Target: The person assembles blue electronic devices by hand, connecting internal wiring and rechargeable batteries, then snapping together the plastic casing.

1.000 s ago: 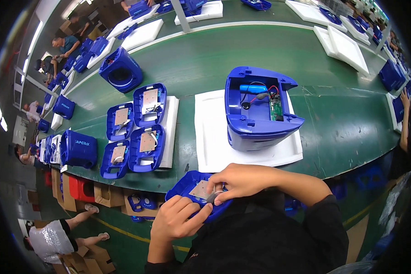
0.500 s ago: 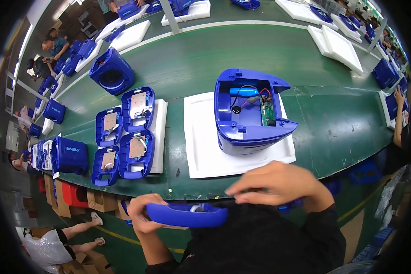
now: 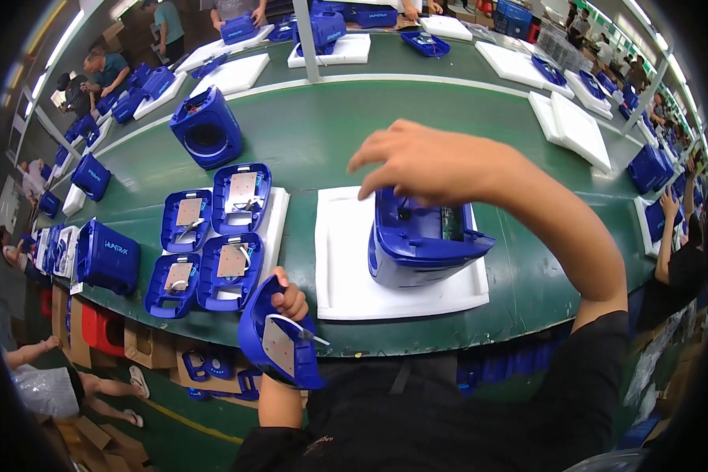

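My left hand [image 3: 291, 300] grips a blue plastic cover [image 3: 252, 322] by its upper end, in front of the table's near edge. The cover's inner side shows a tan plate and a white cable with a loose end. My right hand [image 3: 417, 163] reaches over the far part of an open blue housing [image 3: 421, 263], its fingers spread and bent, holding nothing visible. Hand and forearm hide much of the housing's inside; part of a green circuit board [image 3: 452, 223] shows. The housing stands on a white foam pad [image 3: 342, 267].
Several similar blue covers [image 3: 232, 263] lie left of the pad, partly on white foam. Blue housings stand at the far left [image 3: 206, 130] and near left [image 3: 108, 256]. White foam sheets [image 3: 570, 130] lie at the far right. Other people work along the line.
My right hand has moved up and away from the table edge to above the housing. The cover in my left hand has turned from edge-on to show its inner side.
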Demonstrator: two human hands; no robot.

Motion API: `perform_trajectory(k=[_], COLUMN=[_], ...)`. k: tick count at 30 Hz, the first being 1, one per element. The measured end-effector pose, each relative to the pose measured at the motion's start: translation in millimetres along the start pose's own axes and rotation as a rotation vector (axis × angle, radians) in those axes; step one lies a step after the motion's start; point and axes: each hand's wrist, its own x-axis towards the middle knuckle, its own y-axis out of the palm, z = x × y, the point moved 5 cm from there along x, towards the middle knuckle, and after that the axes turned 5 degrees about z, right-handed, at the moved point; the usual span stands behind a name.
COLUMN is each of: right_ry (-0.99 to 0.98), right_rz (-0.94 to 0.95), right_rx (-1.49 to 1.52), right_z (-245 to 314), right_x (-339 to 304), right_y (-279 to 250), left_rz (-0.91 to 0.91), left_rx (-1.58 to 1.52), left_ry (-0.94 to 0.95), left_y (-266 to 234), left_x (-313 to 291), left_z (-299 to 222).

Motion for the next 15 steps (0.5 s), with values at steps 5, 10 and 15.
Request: perform_trajectory(k=[5,10,15], right_ry=[0.027,0.067,0.362], right_rz=[0.438,0.233,0.128], right_rx=[0.119,-0.079,0.2], right_z=[3,-9,-15], right_x=[33,9,-36], right_y=[29,8,-12], left_rz=[-0.181,-0.103,0.021], left_rx=[-0.02,0.017,0.002], left_ry=[0.015,-0.035,-0.061], left_y=[15,17,2], left_x=[1,5,5], left_z=[6,6,5])
